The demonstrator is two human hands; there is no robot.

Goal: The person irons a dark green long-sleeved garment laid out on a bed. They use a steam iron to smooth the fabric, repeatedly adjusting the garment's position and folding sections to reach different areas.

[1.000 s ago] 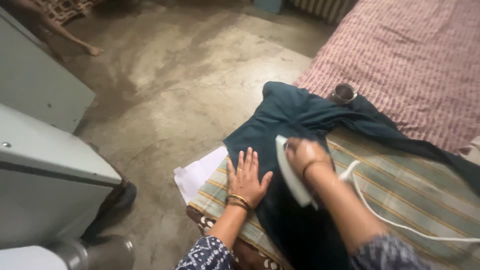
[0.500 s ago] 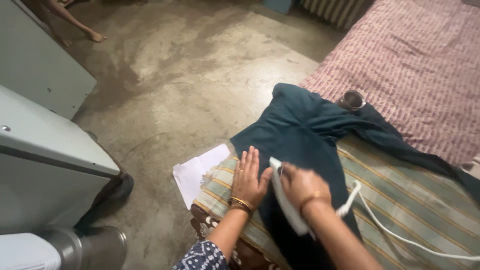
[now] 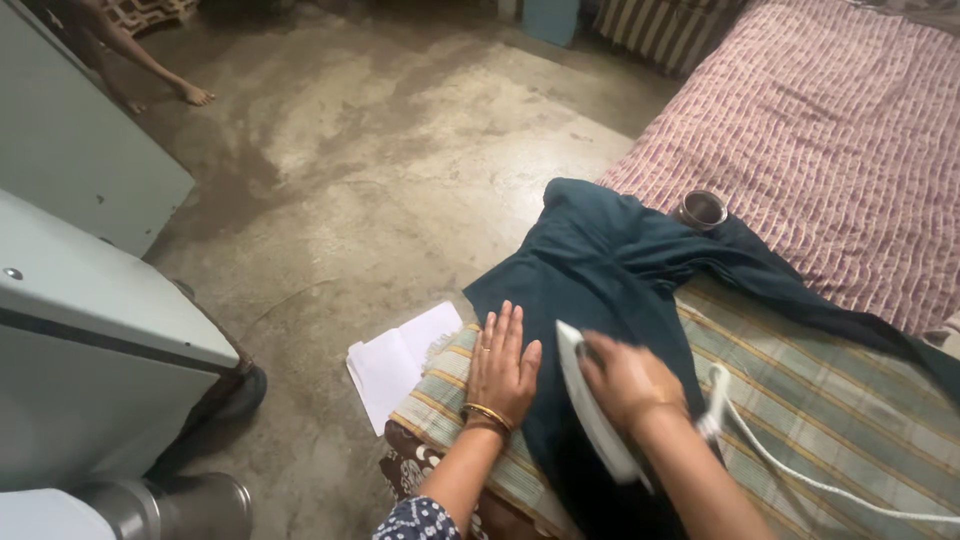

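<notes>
A dark teal garment [image 3: 610, 270] lies spread over a green striped cloth [image 3: 800, 400] on the bed's near corner. My right hand [image 3: 625, 378] grips the handle of a white clothes iron [image 3: 598, 420], which rests on the garment. A white cord [image 3: 800, 475] trails from the iron to the right. My left hand [image 3: 503, 362] lies flat, fingers together, on the garment's left edge just beside the iron. Gold bangles sit on both wrists.
A small steel cup [image 3: 700, 209] stands on the garment by the pink patterned bedspread [image 3: 830, 130]. White paper [image 3: 395, 360] lies on the concrete floor [image 3: 380, 170]. A grey cabinet [image 3: 90, 330] stands at left. Another person's bare leg and foot [image 3: 190, 95] show at far upper left.
The iron and my right hand slid toward me along the garment, then shifted slightly right. My left hand stayed flat on the cloth's edge.
</notes>
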